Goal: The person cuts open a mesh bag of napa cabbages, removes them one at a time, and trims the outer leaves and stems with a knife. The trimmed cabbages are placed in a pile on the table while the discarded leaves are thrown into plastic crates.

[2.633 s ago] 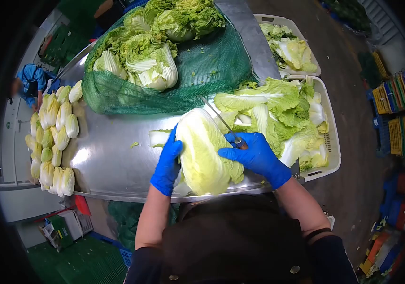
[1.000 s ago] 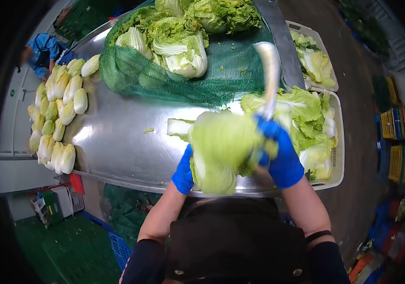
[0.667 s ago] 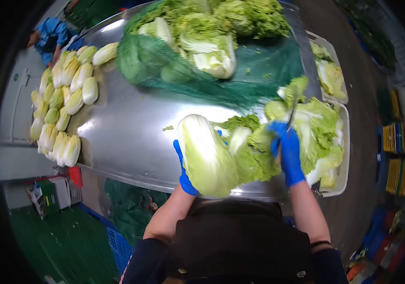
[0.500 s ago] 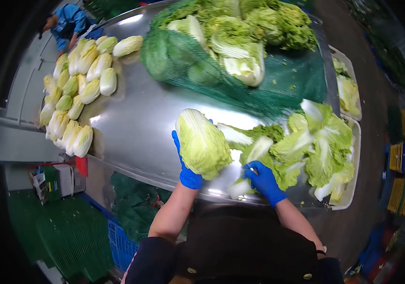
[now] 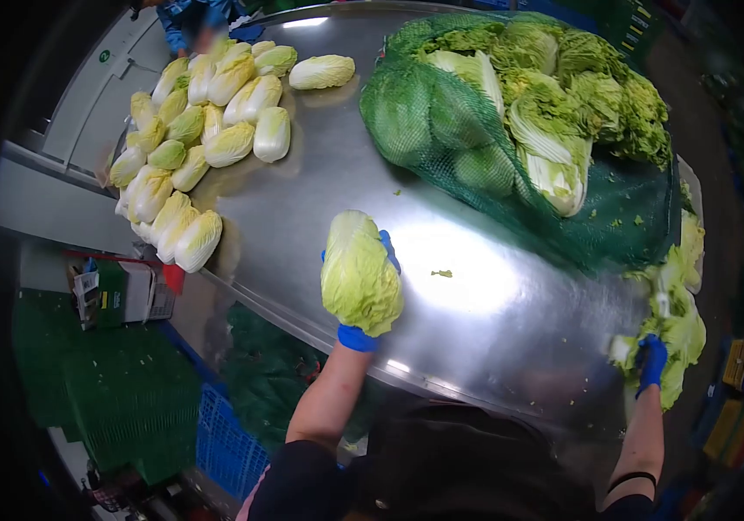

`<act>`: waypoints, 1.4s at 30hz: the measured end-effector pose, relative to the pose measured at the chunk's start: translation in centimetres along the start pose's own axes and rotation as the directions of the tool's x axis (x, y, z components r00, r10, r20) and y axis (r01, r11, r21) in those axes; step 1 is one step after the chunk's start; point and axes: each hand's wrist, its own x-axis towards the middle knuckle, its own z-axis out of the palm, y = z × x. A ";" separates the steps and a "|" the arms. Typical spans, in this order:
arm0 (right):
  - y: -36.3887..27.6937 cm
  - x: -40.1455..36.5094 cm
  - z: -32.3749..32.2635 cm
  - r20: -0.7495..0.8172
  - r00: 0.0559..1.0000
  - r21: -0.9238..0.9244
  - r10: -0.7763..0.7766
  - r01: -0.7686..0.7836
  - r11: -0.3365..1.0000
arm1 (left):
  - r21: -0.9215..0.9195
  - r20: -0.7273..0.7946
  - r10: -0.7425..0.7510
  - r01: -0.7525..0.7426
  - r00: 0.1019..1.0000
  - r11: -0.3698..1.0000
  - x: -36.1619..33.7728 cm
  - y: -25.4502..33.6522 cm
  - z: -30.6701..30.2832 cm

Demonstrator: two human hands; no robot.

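My left hand [image 5: 357, 337], in a blue glove, holds a pale green cabbage [image 5: 359, 273] from beneath, above the metal table [image 5: 294, 200]; the cabbage hides most of the palm, and fingers show at its right side. At the table's right edge my right hand [image 5: 651, 360], also gloved in blue, is on loose outer leaves [image 5: 680, 334]. Its fingers are partly hidden among them, and I cannot make out a knife or other tool. A small leaf scrap [image 5: 442, 273] lies on the table between the hands.
Trimmed cabbages [image 5: 231, 143] are heaped at the far left. A green net bag [image 5: 433, 122] with untrimmed cabbages [image 5: 554, 113] lies at the back right. Beyond the heap stands a person in blue [image 5: 179, 22]. A blue crate [image 5: 224, 438] is below the table at left.
My right hand has moved right, and the loose leaves have shifted with it from the table's middle to its right edge. The left hand still holds the cabbage. The view has turned.
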 end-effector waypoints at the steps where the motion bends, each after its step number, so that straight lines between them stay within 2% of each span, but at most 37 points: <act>1: -0.9 -0.2 0.5 0.004 1.000 -0.001 0.000 0.000 1.000 | 0.023 0.001 -0.008 0.008 1.000 1.000 -0.1 -0.4 0.8; 3: -3.2 -1.2 1.9 -0.339 0.941 0.092 -0.014 0.048 0.995 | 0.068 -0.001 -0.025 0.025 1.000 0.997 0.1 -1.0 1.9; 4: -4.0 -2.5 3.5 -0.338 0.941 0.088 -0.011 0.044 0.995 | 0.066 -0.006 -0.021 0.021 1.000 0.998 0.4 -1.0 1.9; 6: -6.0 -7.1 8.6 -0.174 0.984 0.163 0.023 0.005 0.987 | 0.009 0.089 -0.067 0.067 0.994 0.998 1.3 -1.1 1.9; 8: -9.8 -14.4 15.5 -0.067 0.995 0.116 0.073 -0.065 0.991 | 0.007 0.077 -0.048 0.048 0.996 0.999 1.8 -0.7 1.8; 10: -6.8 -16.1 18.4 0.144 0.986 0.013 -0.081 0.080 0.997 | 0.007 0.081 -0.031 0.031 0.996 0.999 2.5 -0.5 2.1; 11: -7.6 -18.1 19.9 0.213 0.974 -0.025 -0.072 0.079 0.997 | 0.274 0.134 0.057 -0.092 0.989 0.957 3.1 -0.1 2.7; 12: -8.4 -19.6 21.2 0.289 0.955 -0.057 -0.067 0.086 0.995 | 0.514 0.221 0.131 -0.230 0.966 0.826 3.6 0.6 3.7; 13: -8.0 -20.1 22.2 0.307 0.948 -0.084 -0.090 0.122 0.989 | 0.699 0.298 0.044 -0.249 0.954 0.670 4.6 4.2 3.3; 14: -7.5 -20.3 22.9 0.321 0.940 -0.107 -0.117 0.159 0.981 | 0.704 0.333 0.034 -0.272 0.942 0.656 5.5 6.4 4.2; 15: -7.7 -20.7 23.2 0.358 0.925 -0.099 -0.129 0.175 0.980 | 0.774 0.276 0.258 -0.373 0.926 0.511 6.3 8.2 5.2; 16: -8.0 -20.9 23.0 0.390 0.911 -0.098 -0.135 0.187 0.977 | 0.834 0.232 0.480 -0.427 0.846 0.350 7.0 10.1 6.1; 17: -8.1 -20.8 22.9 0.394 0.906 -0.083 -0.156 0.204 0.975 | 0.855 0.267 0.514 -0.446 0.816 0.265 8.2 13.0 7.3; 18: -8.1 -20.6 22.7 0.389 0.905 -0.046 -0.174 0.208 0.977 | 0.870 0.299 0.546 -0.458 0.783 0.181 9.5 15.6 9.2; 20: -9.1 -20.2 22.3 0.385 0.901 -0.003 -0.199 0.217 0.976 | 0.785 0.341 0.449 -0.513 0.826 0.347 11.2 18.6 14.9; 22: -10.2 -20.1 22.2 0.358 0.934 -0.176 -0.013 0.081 0.981 | 0.585 0.404 0.513 -0.645 0.758 0.492 13.0 21.3 21.4; 24: -9.9 -20.0 22.5 0.390 0.920 -0.186 -0.032 0.113 0.976 | 0.442 0.433 0.639 -0.768 0.635 0.463 14.3 20.2 26.8; 25: -10.0 -20.1 22.7 0.424 0.905 -0.196 -0.047 0.142 0.970 | 0.440 0.435 0.639 -0.769 0.634 0.463 15.0 19.1 28.5; 27: -10.1 -20.9 23.9 0.444 0.894 -0.154 -0.050 0.132 0.979 | 0.479 0.505 0.682 -0.829 0.530 0.289 16.3 17.4 30.3; 28: -10.1 -21.5 24.5 0.465 0.884 -0.116 -0.052 0.119 0.986 | 0.479 0.507 0.679 -0.828 0.531 0.290 16.8 17.5 29.6; 30: -9.9 -22.2 25.5 0.482 0.875 -0.070 -0.049 0.095 0.993 | 0.763 0.320 0.466 -0.516 0.825 0.390 18.1 18.8 26.7; 32: -8.5 -22.7 25.7 0.529 0.846 0.061 -0.065 0.039 0.997 | 0.939 0.187 0.380 -0.278 0.906 0.201 18.6 17.7 21.6; 34: -8.7 -23.5 25.1 0.529 0.845 0.038 -0.084 0.075 0.996 | 0.975 0.216 0.405 -0.175 0.889 -0.136 18.1 13.6 17.6; 35: -8.9 -23.7 24.8 0.535 0.838 0.019 -0.110 0.118 0.993 | 0.976 0.212 0.399 -0.172 0.892 -0.133 18.3 12.5 16.6; 37: -8.5 -23.3 24.0 0.535 0.835 0.009 -0.130 0.148 0.989 | 0.970 0.073 0.449 0.042 0.890 -0.241 18.6 10.4 15.0; 38: -8.1 -23.4 23.2 0.530 0.836 -0.006 -0.144 0.173 0.985 | 0.971 0.046 0.426 0.061 0.903 -0.233 18.6 9.6 14.6; 39: -8.0 -23.8 22.6 0.480 0.868 -0.010 -0.129 0.152 0.988 | 0.908 0.086 0.440 0.112 0.894 -0.405 18.9 8.7 14.5; 40: -8.4 -23.8 22.4 0.485 0.861 -0.005 -0.151 0.176 0.984 | 0.815 0.135 0.428 0.146 0.893 -0.561 19.7 7.0 14.2; 42: -9.3 -23.7 22.0 0.484 0.851 0.040 -0.201 0.208 0.977 | 0.755 0.243 0.306 0.018 0.920 -0.656 19.8 2.0 14.0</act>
